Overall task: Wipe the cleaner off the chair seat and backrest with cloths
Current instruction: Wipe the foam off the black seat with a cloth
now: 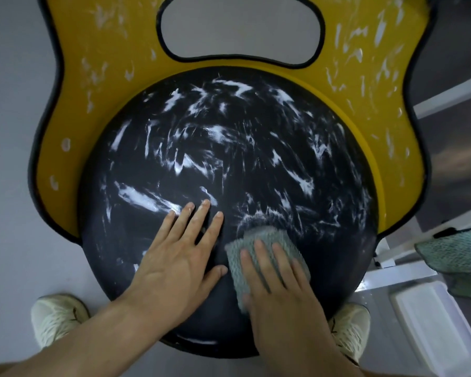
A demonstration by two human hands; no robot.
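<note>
Right hand (280, 278) flat on grey-green cloth (267, 235), fingers straight, slightly apart, pressing cloth onto front right of black seat (229, 148). Left hand (174, 265) bare, fingers spread, palm down on seat just beside cloth. White cleaner smears (136, 194) across most of seat; area under and near hands mostly dark. Yellow backrest (106, 77) behind seat, flecked with white streaks. Second cloth (460, 254) hanging at right edge, well apart. Pale shoes (55, 319) on floor below seat.
</note>
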